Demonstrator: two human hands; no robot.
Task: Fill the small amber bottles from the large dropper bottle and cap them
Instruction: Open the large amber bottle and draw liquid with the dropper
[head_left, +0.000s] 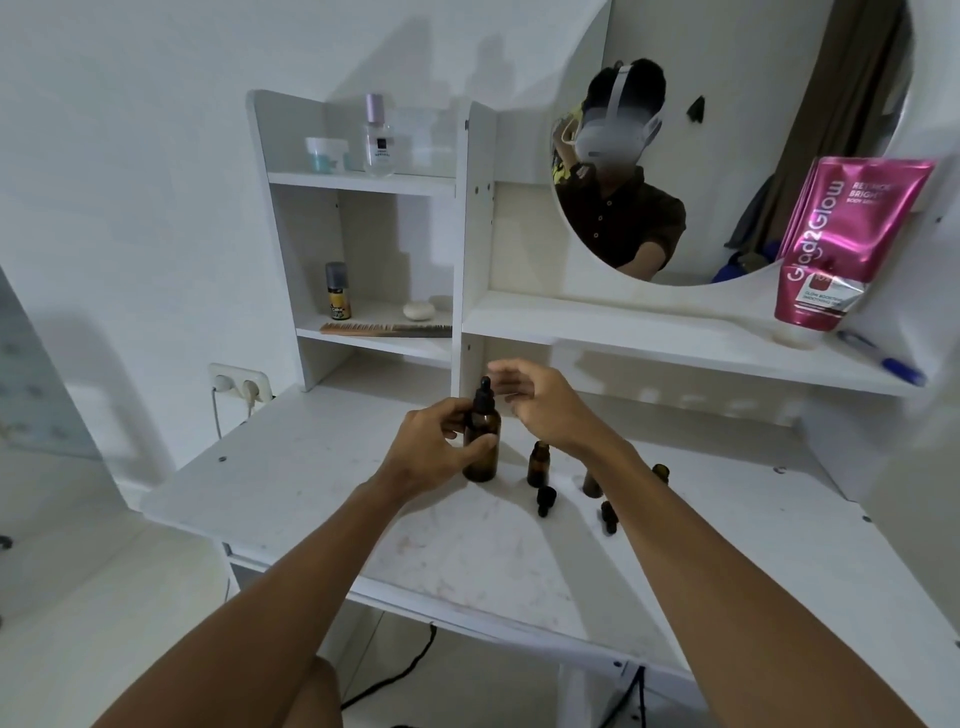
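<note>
White vanity shelving (649, 332) under a round mirror (737, 130).
Held a clear perfume bottle (378, 140) beside a small jar (326, 154) up top; lower down, a spray can (338, 291), pale soap (418, 310) and wooden comb (385, 329). Pink pouch (852, 239) propped at right, blue pen (883, 358) near it; wall socket (240, 385) at left.

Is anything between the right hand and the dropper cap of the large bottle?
Nothing visible. The right hand hovers open beside the dropper cap; the left hand grips the large amber bottle lower down.
</note>
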